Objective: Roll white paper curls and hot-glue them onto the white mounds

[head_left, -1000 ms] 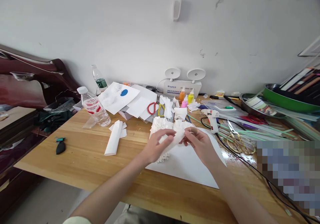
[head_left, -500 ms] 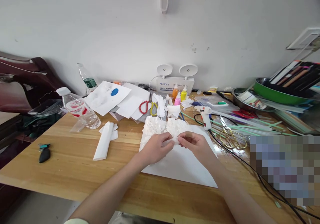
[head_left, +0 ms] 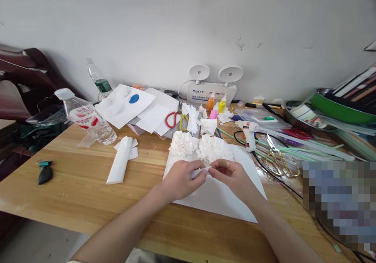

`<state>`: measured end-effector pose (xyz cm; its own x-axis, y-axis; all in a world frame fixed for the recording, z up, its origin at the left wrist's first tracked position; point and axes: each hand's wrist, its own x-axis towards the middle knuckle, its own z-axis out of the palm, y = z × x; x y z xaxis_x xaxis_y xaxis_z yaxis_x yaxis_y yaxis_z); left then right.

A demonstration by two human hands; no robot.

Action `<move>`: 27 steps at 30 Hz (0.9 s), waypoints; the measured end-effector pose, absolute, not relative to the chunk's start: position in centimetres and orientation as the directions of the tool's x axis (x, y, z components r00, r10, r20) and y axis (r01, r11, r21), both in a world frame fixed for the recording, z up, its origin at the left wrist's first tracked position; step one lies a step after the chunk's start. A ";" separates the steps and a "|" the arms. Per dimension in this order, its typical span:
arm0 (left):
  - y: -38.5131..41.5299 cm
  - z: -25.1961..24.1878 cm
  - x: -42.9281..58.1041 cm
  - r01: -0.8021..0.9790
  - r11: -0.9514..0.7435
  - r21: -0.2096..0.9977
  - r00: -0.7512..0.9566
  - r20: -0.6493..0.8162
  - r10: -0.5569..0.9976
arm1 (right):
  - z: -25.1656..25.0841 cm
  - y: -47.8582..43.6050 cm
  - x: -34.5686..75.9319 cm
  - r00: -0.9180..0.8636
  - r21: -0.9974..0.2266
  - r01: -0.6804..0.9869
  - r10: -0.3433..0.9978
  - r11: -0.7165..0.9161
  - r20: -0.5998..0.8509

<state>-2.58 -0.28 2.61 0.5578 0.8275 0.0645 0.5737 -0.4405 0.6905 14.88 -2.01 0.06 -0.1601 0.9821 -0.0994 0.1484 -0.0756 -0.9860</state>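
Fingers of the left hand [head_left: 182, 179] and right hand [head_left: 231, 173] clamp a paper strip [head_left: 197, 171] (spread broader a second ago) above the sheet [head_left: 217, 196]; clumps [head_left: 184, 143] sit toward twelve o'clock, the glue gun [head_left: 250, 136] at two.

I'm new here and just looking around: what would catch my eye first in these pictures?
Most likely the fluffy white clumps on the white sheet, just beyond the fingers holding a small white piece. Small orange, yellow and pink bottles stand out behind them, before a twin-lamp unit. At far right, a bright green vessel adds another splash of colour.
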 end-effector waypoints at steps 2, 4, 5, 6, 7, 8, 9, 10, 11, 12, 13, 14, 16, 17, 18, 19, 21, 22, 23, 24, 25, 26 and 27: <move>-0.2 2.6 -2.5 0.558 -0.421 0.715 0.547 0.066 0.835 | 0.2 -2.1 14.9 -0.167 -0.987 0.135 0.980 -0.089 -0.111; -0.2 2.6 -2.5 0.539 -0.402 0.740 0.532 0.072 0.844 | 0.2 -2.2 14.9 -0.168 -0.988 0.110 0.978 -0.106 -0.124; -0.1 2.6 -2.4 0.534 -0.394 0.748 0.520 0.077 0.851 | 0.2 -2.2 14.9 -0.168 -0.989 0.094 0.977 -0.114 -0.129; -0.1 2.5 -2.4 0.533 -0.387 0.752 0.506 0.082 0.858 | 0.2 -2.2 14.9 -0.166 -0.989 0.081 0.977 -0.120 -0.132; -0.1 2.5 -2.4 0.537 -0.382 0.752 0.494 0.087 0.865 | 0.1 -2.3 14.9 -0.162 -0.990 0.072 0.978 -0.122 -0.132; -0.1 2.4 -2.3 0.541 -0.381 0.750 0.484 0.093 0.870 | 0.0 -2.3 14.9 -0.158 -0.991 0.069 0.979 -0.118 -0.128; -0.1 2.4 -2.3 0.542 -0.384 0.747 0.477 0.102 0.873 | 0.0 -2.3 14.9 -0.158 -0.991 0.072 0.980 -0.113 -0.123; -0.1 2.3 -2.3 0.540 -0.390 0.746 0.475 0.112 0.873 | 0.0 -2.4 14.9 -0.162 -0.992 0.078 0.980 -0.104 -0.115; -0.1 2.2 -2.2 0.535 -0.397 0.745 0.476 0.122 0.871 | 0.0 -2.4 14.8 -0.169 -0.992 0.086 0.980 -0.093 -0.107; 0.0 2.0 -2.2 0.531 -0.407 0.744 0.480 0.132 0.867 | 0.0 -2.4 14.8 -0.177 -0.992 0.095 0.979 -0.081 -0.097; 0.0 1.9 -2.2 0.527 -0.416 0.741 0.486 0.139 0.863 | 0.0 -2.5 14.7 -0.184 -0.992 0.109 0.979 -0.068 -0.087; 0.0 1.8 -2.1 0.527 -0.427 0.735 0.493 0.145 0.858 | 0.1 -2.5 14.6 -0.186 -0.990 0.127 0.980 -0.055 -0.078; 0.0 1.7 -2.1 0.535 -0.449 0.716 0.512 0.148 0.846 | 0.2 -2.6 14.5 -0.172 -0.984 0.174 0.983 -0.028 -0.058; 0.1 1.7 -2.1 0.539 -0.459 0.706 0.521 0.148 0.840 | 0.2 -2.6 14.5 -0.164 -0.979 0.201 0.985 -0.014 -0.048; 0.1 1.7 -2.1 0.542 -0.468 0.698 0.531 0.146 0.834 | 0.2 -2.7 14.5 -0.155 -0.974 0.226 0.987 0.001 -0.035; 0.0 1.7 -2.1 0.544 -0.476 0.692 0.542 0.143 0.828 | 0.1 -2.7 14.5 -0.146 -0.969 0.247 0.989 0.016 -0.021; 0.0 1.8 -2.1 0.546 -0.490 0.680 0.562 0.136 0.816 | 0.1 -2.7 14.4 -0.129 -0.961 0.275 0.992 0.041 0.005; 0.0 1.8 -2.1 0.547 -0.498 0.673 0.570 0.136 0.811 | 0.1 -2.8 14.4 -0.118 -0.958 0.284 0.993 0.049 0.016; 0.0 1.8 -2.0 0.549 -0.507 0.665 0.576 0.140 0.806 | 0.1 -2.8 14.4 -0.107 -0.955 0.291 0.994 0.054 0.024; 0.0 1.8 -2.0 0.550 -0.518 0.655 0.579 0.148 0.802 | 0.1 -2.8 14.3 -0.095 -0.953 0.297 0.995 0.057 0.030; 0.0 1.7 -2.0 0.551 -0.529 0.645 0.582 0.157 0.798 | 0.1 -2.8 14.3 -0.084 -0.950 0.305 0.996 0.059 0.035; -0.1 1.7 -2.0 0.552 -0.540 0.636 0.584 0.167 0.794 | 0.2 -2.8 14.2 -0.076 -0.947 0.314 0.996 0.061 0.039; -0.1 1.6 -2.0 0.551 -0.550 0.628 0.587 0.177 0.790 | 0.3 -2.8 14.1 -0.069 -0.944 0.325 0.997 0.061 0.041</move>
<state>-1.98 -0.06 1.65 0.5872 0.7899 0.1767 0.5511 -0.5500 0.6275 14.13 -2.79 0.28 -0.0690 0.9968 0.0409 0.3250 0.0612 -0.9437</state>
